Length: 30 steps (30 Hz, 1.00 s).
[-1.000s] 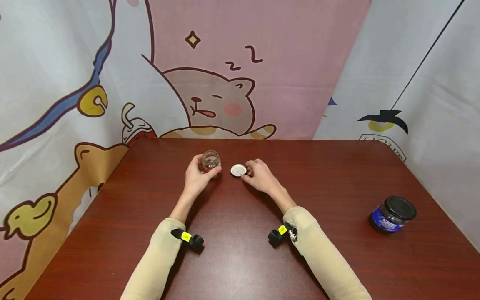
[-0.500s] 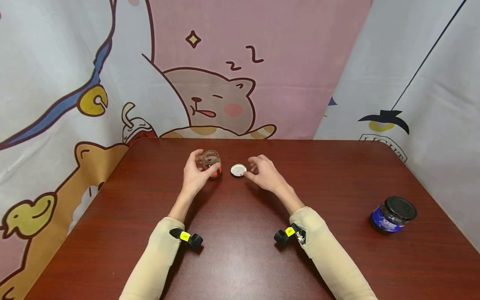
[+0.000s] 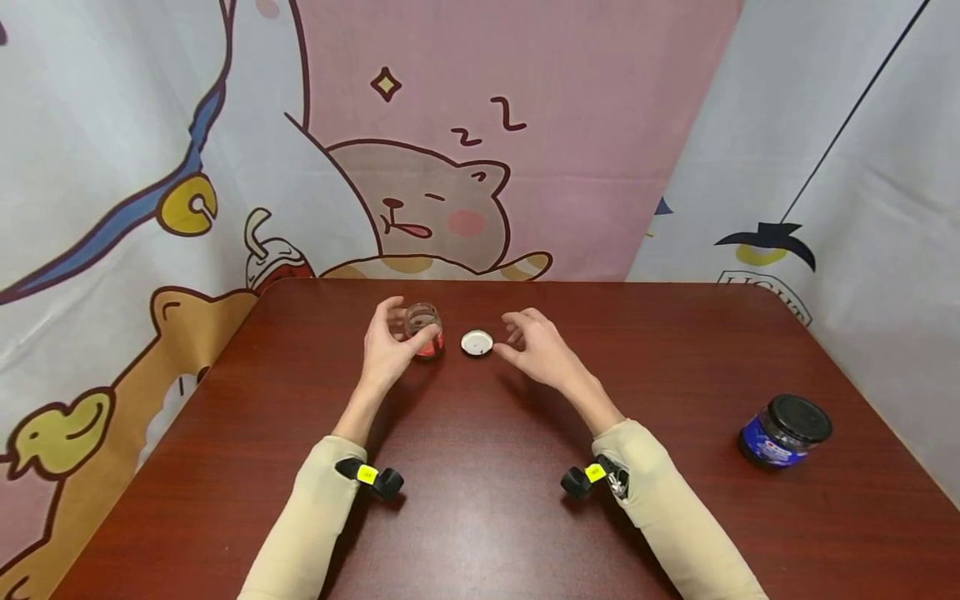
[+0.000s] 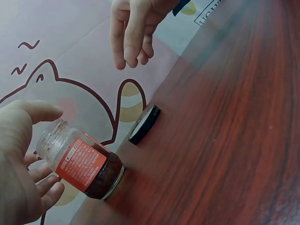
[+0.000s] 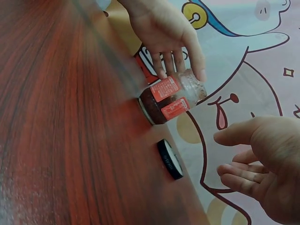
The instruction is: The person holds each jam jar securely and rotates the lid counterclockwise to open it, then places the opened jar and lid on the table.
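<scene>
An uncapped glass jar point(image 3: 425, 333) with red labels stands upright on the table, dark contents in its lower part. My left hand point(image 3: 386, 350) is around its left and near side, the fingers spread and loose, the thumb by the mouth. Whether the skin touches the glass, I cannot tell. To the jar's right lies a black lid point(image 5: 169, 159), white inside face up. Just beyond the lid, my right hand point(image 3: 542, 350) hovers with fingers relaxed and nothing in them. The left wrist view shows the jar's printed label and the lid's rim point(image 4: 144, 125) at a slant.
A larger jar point(image 3: 786, 431) with a black lid and blue label stands at the right side of the brown table point(image 3: 480, 517). A cartoon-printed curtain point(image 3: 585, 150) hangs behind the far edge and along both sides.
My right hand has drawn back to the right, away from the lid, which stays put. The left hand's fingers have loosened from the jar, showing more of its red label.
</scene>
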Motion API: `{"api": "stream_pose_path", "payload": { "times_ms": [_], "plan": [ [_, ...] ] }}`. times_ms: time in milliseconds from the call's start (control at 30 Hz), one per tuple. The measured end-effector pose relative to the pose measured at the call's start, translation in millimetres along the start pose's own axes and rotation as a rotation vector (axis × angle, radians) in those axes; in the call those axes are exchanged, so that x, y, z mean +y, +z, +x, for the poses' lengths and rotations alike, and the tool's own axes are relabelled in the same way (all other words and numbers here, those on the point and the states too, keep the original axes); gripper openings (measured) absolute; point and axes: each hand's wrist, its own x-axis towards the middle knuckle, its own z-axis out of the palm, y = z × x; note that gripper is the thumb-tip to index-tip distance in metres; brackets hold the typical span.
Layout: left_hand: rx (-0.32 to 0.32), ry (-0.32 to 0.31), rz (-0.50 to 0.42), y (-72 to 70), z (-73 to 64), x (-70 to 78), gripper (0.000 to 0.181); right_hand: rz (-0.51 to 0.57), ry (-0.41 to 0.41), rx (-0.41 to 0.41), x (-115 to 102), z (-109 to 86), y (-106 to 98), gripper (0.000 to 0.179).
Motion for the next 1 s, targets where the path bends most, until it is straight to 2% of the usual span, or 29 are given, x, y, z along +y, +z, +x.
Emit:
{"api": "stream_pose_path", "payload": {
  "times_ms": [633,1000],
  "plan": [
    [0.000,0.010,-0.015,-6.5,-0.1,7.5,0.072,-0.052,-0.040,0.061,-5.0,-20.1,-39.9,0.049],
    [0.005,0.058,-0.020,-12.4,2.3,16.7,0.069,-0.072,-0.056,0.099,-0.2,-31.0,-55.4,0.049]
  ]
}}
